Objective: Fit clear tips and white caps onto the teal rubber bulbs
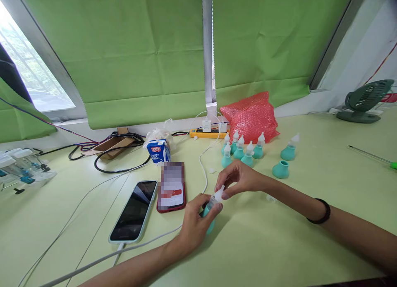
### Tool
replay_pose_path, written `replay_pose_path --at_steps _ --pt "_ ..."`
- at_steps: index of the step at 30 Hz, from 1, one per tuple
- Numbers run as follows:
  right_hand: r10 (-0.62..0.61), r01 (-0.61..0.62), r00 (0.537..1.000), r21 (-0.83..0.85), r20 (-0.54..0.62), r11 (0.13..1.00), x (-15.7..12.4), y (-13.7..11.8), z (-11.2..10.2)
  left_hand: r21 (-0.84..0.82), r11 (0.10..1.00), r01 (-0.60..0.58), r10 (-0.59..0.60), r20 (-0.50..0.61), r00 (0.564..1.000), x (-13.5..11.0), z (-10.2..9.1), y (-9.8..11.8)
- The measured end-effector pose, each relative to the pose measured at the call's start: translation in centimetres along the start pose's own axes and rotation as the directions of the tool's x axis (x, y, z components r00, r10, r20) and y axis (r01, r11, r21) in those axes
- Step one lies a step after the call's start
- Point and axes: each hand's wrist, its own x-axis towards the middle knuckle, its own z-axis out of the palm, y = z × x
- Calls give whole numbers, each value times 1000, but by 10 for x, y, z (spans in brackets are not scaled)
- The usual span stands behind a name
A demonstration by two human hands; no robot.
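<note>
My left hand (194, 223) is closed round a teal, bulb-shaped nasal aspirator (211, 226) with a clear neck, tilted slightly just above or on the table. With thumb and fingers, my right hand (242, 180) pinches the white pointed tip (219, 194) at the top of this aspirator. Beyond the right hand stand several like aspirators (247, 158), upright with white tips on. To their right, another aspirator (288, 152) has its tip leaning. In front of that one sits a teal bulb (281, 170) with an open top and no tip.
Two phones (134, 212) (171, 187) and a white cable (149, 240) lie left of my hands. Behind are a blue milk carton (159, 151), an orange power strip (207, 134) and a red bubble-wrap bag (252, 119). A screwdriver (372, 154) and a fan (366, 101) are at right.
</note>
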Motion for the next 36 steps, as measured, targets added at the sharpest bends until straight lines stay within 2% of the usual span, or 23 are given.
replay_pose_path --at_steps 5,12,20,25,32,36 --pt "63 -63 998 -54 0 997 0 1 4 9 999 -50 50 12 999 -1 -2 2" --pt "65 -68 990 -22 -122 997 2 8 9 69 996 -57 59 -22 998 0 0 -1" --pt "91 -99 993 -94 -80 991 0 1 9 90 992 -85 86 1 996 -1 1 0" --pt "128 -133 987 -41 -101 990 2 7 9 93 992 -80 81 -11 997 -1 1 -1" --pt "181 -172 982 123 -59 977 5 17 11 76 992 -102 103 -6 995 -1 0 0" --pt "190 -183 981 135 -43 974 6 16 13 77 992 -105 105 -4 994 -1 0 -1"
